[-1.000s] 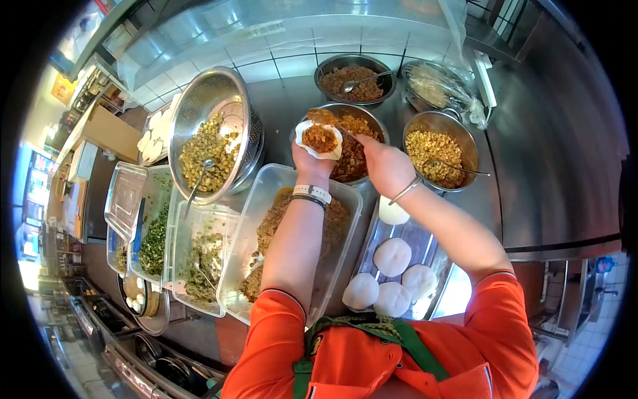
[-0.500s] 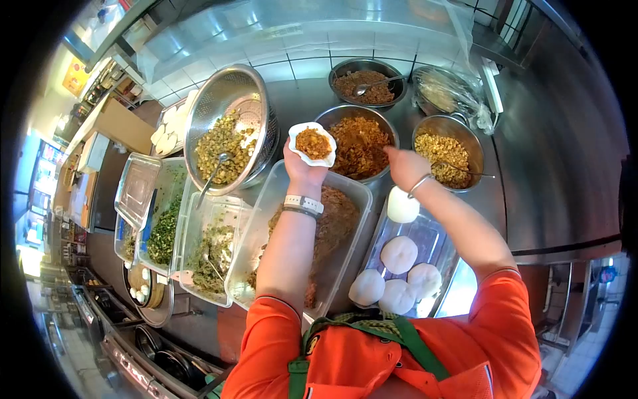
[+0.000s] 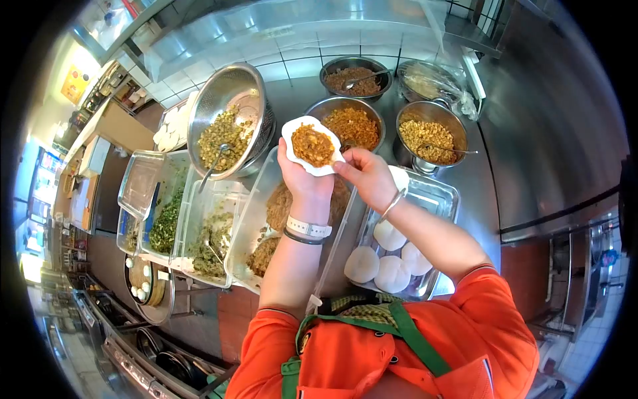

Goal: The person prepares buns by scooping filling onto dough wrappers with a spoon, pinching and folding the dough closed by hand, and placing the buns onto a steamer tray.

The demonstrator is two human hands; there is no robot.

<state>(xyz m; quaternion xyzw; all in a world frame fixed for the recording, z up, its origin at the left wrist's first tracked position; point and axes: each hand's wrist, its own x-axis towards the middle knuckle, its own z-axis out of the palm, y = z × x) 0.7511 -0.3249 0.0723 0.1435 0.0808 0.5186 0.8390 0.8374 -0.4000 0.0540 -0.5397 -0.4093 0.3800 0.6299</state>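
Observation:
On the palm of my left hand (image 3: 304,179) rests a white dough wrapper (image 3: 326,170) with a raised, wavy edge. A mound of orange-brown chopped filling (image 3: 312,145) covers its middle. My right hand (image 3: 373,178) is closed in a pinch at the wrapper's right edge, thumb and fingertips together there. Just behind is a metal bowl of similar orange-brown filling (image 3: 352,125). Under my right forearm, pale dough rounds (image 3: 392,274) lie in a clear plastic tray (image 3: 442,199), partly hidden by the arm.
A bowl of yellow chopped filling (image 3: 428,141) stands right, a bowl of brown mince (image 3: 352,80) at the back. Left are a tilted colander (image 3: 199,126) with a spoon, a tub of chopped greens (image 3: 169,226) and a large tub of meat filling (image 3: 236,256).
My right hand has come from the bowl of orange-brown filling to the wrapper's edge and now pinches it. The filling covers more of the wrapper.

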